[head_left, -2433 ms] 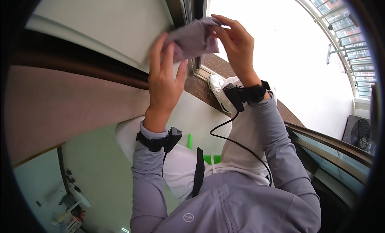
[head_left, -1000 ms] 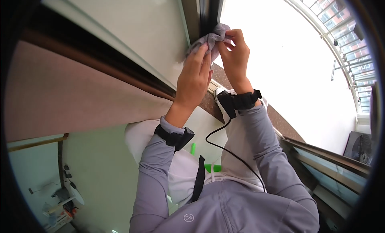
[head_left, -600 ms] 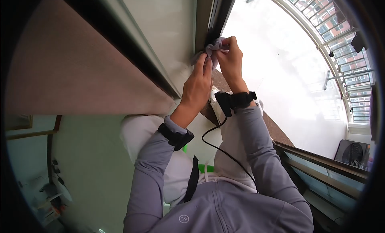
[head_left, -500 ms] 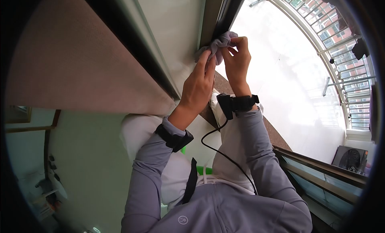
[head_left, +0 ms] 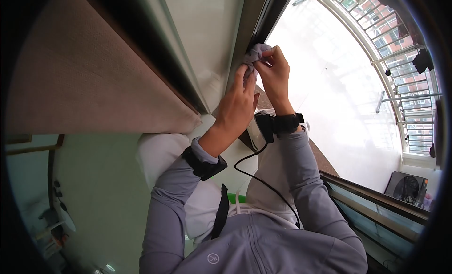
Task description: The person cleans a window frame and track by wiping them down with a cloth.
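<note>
Head view: main change is the soft grey-purple cloth. It was spread wide between both hands in the oldest picture; now it's a tight, crumpled bunch up against the dark metal door frame, beside the pale smooth panel. The loose end that trailed over to the left a moment ago is drawn in, so the bunch is more compact. For the work in hand, that puts the cloth on the narrow frame edge, with both hands at one spot.

Right hand: thumb and fingers closed, pinching the upper right part of the cloth. Left hand: fingers extended, tips touching the cloth's lower left part, thumb apart from them; can't tell whether they clamp it or only press. Contact between cloth and frame is partly hidden by the fingers.

Around them: black strapped device on the left wrist, another black wrist unit on the right, with a thin black cable running down from it towards the grey zip jacket. Brown speckled stone strip lies beyond the right forearm, bordering the bright white floor.
</note>
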`<state>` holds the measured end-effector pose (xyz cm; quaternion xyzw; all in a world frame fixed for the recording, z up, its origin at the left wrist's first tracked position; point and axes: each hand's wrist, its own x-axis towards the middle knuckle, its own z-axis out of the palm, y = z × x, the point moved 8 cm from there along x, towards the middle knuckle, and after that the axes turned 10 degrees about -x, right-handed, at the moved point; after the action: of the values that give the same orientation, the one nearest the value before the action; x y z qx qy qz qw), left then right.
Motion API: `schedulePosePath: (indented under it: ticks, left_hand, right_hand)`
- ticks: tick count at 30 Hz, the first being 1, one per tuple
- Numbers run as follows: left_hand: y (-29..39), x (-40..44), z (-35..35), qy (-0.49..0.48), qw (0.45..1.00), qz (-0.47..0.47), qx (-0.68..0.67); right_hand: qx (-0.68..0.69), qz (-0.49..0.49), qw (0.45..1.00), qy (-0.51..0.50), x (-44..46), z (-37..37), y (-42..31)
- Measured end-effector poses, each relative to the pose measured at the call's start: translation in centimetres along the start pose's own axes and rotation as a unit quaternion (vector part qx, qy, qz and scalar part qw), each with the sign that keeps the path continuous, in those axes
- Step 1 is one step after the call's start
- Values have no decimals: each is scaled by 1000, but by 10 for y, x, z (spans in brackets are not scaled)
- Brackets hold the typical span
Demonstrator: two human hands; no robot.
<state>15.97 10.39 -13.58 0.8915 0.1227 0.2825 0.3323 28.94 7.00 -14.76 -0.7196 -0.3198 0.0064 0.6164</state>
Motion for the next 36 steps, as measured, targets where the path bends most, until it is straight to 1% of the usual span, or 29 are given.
schedulePosePath:
  ticks: [1, 2, 5, 8, 9, 10, 12, 15, 16, 18, 19, 20, 21, 22, 24, 25, 27, 29, 31, 32, 34, 35, 36]
  left_hand:
    - [5, 1, -6, 12, 1000, 18, -3]
    - [4, 0, -11, 15, 1000, 14, -6]
    - [-4, 1, -22, 27, 999, 24, -12]
    - [-32, -1, -7, -2, 1000, -30, 9]
    - [-48, -5, 4, -24, 997, -77, -3]
    - [-52, -6, 9, -29, 995, -96, -1]
    - [-54, -5, 13, -39, 990, -137, 0]
    - [-24, 3, -18, 70, 997, -34, -25]
    - [-18, 6, -26, 82, 996, -9, -19]
    - [-10, 9, -37, 98, 994, 45, -12]
    - [-16, 8, -32, 93, 994, 40, -34]
    - [-24, 8, -24, 79, 996, 13, -29]
    - [-30, 6, -15, 67, 997, -13, -24]
    - [-37, 5, -7, 56, 998, -38, -17]
    - [-63, -4, 16, 21, 993, -114, -27]
    - [-73, -7, 22, 3, 988, -151, -30]
    - [-74, -6, 17, 13, 988, -144, -46]
    - [-69, -5, 7, 28, 989, -131, -62]
    - [-39, -3, -23, 52, 990, -112, -76]
    - [-27, -3, -38, 82, 991, -70, -73]
    - [-7, -6, -65, 133, 989, 11, -66]
    - [-3, -10, -71, 125, 990, 39, -43]
    - [-2, -14, -75, 133, 989, 47, -36]
  right_hand:
    - [17, 0, 1000, 0, 2, 0, -5]
    - [32, 3, 999, 3, 1, -1, -8]
    - [11, -8, 1000, -17, 5, -3, -9]
    - [-126, 24, 989, -77, 3, 5, 17]
    - [-203, 0, 974, -98, 0, 12, 23]
    - [-211, -28, 971, -107, -6, 20, 19]
    - [-189, -46, 977, -89, -13, 21, 7]
    - [-52, -38, 998, -26, -9, 5, -11]
    - [-13, -34, 999, -13, -6, 2, -18]
    - [-18, -52, 998, 31, -6, 2, -23]
    - [-40, -39, 998, 31, -10, 6, -23]
    - [-65, -28, 997, 31, -12, 9, -24]
    - [-119, -26, 992, 19, -15, 14, -20]
    - [-160, 2, 987, -9, -17, 22, -8]
    - [-243, 14, 968, -56, -19, 34, 7]
    - [-254, 18, 965, -71, -19, 37, 10]
    - [-274, 23, 956, -103, -17, 39, 13]
    - [-210, 9, 975, -66, -17, 29, 2]
    - [-137, -17, 990, -33, -20, 16, -17]
    - [-95, -23, 995, -16, -22, 11, -30]
    - [-99, -46, 994, 23, -28, 0, -50]
    - [-85, -55, 995, 25, -31, 0, -50]
    - [-63, -79, 994, 28, -33, 4, -55]
